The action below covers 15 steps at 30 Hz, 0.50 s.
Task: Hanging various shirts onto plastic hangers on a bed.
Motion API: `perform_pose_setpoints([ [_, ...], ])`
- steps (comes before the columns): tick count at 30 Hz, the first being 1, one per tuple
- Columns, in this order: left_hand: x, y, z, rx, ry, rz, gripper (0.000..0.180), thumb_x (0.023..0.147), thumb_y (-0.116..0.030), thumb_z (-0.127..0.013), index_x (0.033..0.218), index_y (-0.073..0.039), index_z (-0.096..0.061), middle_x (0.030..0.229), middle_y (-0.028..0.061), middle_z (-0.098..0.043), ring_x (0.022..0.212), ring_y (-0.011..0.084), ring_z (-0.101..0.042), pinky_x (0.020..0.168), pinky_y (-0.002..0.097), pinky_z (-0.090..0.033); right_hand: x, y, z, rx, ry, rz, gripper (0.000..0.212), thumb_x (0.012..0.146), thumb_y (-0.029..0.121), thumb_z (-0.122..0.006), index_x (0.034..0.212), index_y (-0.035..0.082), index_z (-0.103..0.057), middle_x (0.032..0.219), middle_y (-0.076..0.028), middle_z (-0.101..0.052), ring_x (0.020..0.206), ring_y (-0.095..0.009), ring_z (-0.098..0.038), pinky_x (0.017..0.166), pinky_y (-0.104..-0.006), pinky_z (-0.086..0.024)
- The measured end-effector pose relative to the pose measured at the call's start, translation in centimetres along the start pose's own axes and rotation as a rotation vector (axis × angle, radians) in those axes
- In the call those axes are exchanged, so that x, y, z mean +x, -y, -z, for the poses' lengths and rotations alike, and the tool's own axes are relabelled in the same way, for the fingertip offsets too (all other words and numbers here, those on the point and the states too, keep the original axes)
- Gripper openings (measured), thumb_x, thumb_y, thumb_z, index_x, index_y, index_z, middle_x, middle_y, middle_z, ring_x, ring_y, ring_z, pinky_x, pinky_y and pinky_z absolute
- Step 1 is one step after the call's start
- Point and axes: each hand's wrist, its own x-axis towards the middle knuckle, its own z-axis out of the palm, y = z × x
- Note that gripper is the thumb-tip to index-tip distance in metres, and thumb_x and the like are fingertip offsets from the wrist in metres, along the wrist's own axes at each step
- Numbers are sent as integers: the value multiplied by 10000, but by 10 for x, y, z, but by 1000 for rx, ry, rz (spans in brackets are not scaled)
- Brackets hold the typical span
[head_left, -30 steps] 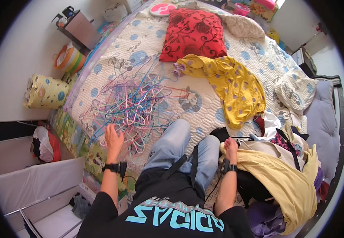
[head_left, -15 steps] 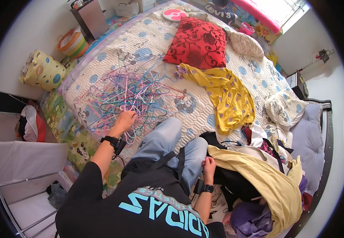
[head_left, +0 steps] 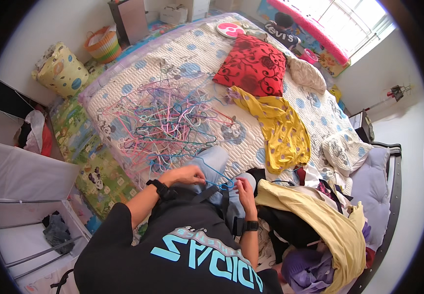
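Note:
A blue clothes hanger (head_left: 215,170) is held over my lap. My left hand (head_left: 188,175) is closed round one end of it. At its hook end, the bent fingers of my right hand (head_left: 245,195) are pinched at the hanger, partly hidden by the angle. Just beyond my knees, a tangled heap of clothes hangers (head_left: 168,120) in pink, blue, white and purple spreads over the bed. By my right forearm lies a pile of clothes with a pale yellow garment (head_left: 315,215) on top, above black and purple (head_left: 302,269) pieces.
A yellow dotted garment (head_left: 285,130) and a red cushion (head_left: 251,66) lie on the patterned bed cover (head_left: 138,73). A person (head_left: 283,32) sits beyond the far edge. A striped basket (head_left: 103,45), a yellow bin (head_left: 65,71) and a metal-barred white rack (head_left: 31,240) stand left.
My left hand has come back from the hanger heap toward my lap, bringing a blue hanger. My right hand has moved up from beside the yellow garment to the hanger's hook end.

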Motion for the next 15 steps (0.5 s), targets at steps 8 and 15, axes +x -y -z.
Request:
perform_pose_setpoints([
  [8,31,-5,-19,74,243,-118,259,897,-240,-680,1044,-30,-715,903,124,-731,790,243,-684,728,345,-523,13,32,-20,-195,429,-189,347,1009,309,-502,1130,6,-621,840,-82,-666,766,-203,-617,703,-347,-497],
  [15,44,-2,1,186,113,-142,180,868,-174,-708,1008,-62,-718,863,134,-707,746,246,-653,691,363,-515,-16,31,-9,-99,-38,157,263,990,233,-524,929,29,-678,787,-133,-656,731,-234,-609,687,-351,-479],
])
